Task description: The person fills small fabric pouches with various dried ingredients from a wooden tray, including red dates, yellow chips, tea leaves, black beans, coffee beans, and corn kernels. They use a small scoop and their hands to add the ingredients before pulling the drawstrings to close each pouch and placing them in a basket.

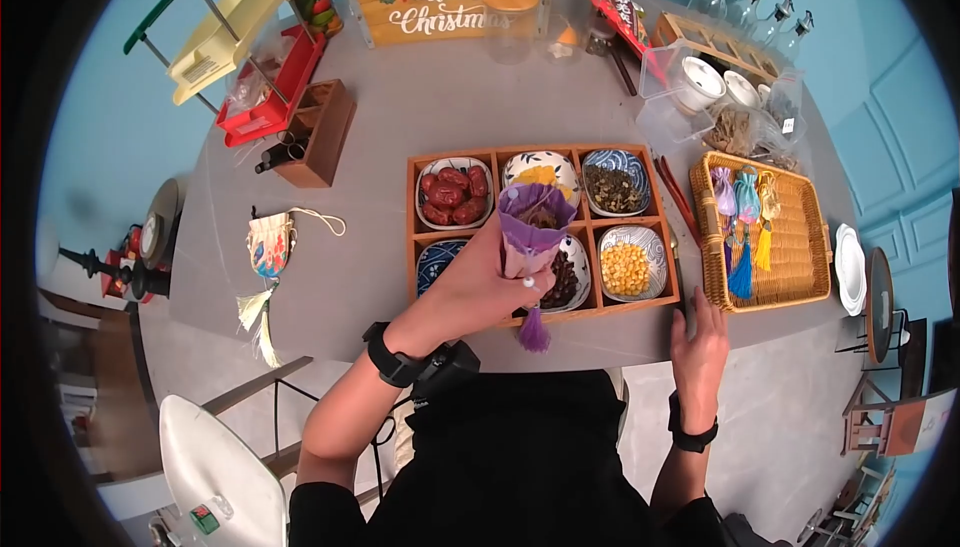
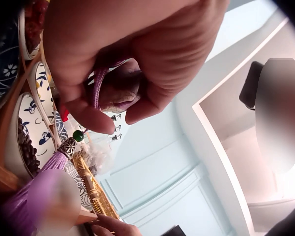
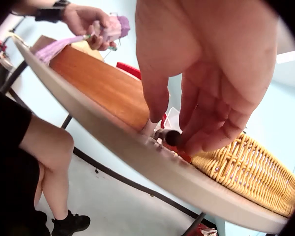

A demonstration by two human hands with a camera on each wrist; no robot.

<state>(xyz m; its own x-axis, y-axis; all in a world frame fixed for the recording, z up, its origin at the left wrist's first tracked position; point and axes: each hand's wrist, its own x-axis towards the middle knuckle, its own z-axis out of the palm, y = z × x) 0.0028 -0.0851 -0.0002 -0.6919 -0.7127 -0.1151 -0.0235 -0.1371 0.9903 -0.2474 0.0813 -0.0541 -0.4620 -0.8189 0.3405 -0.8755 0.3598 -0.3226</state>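
My left hand [image 1: 465, 287] grips a purple drawstring pouch [image 1: 530, 237], held mouth up over a wooden compartment tray [image 1: 672, 209]. Brownish dried bits show inside the pouch's mouth, and its purple tassel [image 1: 535, 332] hangs down past the tray's front edge. Small bowls in the tray hold red dates [image 1: 455, 197], dark dried leaves [image 1: 618, 190], yellow kernels [image 1: 627, 270] and dark beans [image 1: 563, 282]; my hand and the pouch partly cover others. At the table edge, my right hand [image 1: 700, 347] has its fingertips right at a dark handle end [image 3: 173, 137], thumb apart from it.
Right of the tray lies a wicker basket [image 1: 790, 247] with several small tasselled pouches. A cream pouch [image 1: 270, 247] lies at left. Behind stand a Merry Christmas crate [image 1: 450, 7], glass jars, a wooden box [image 1: 318, 137] and a clear bin [image 1: 670, 112] with cups.
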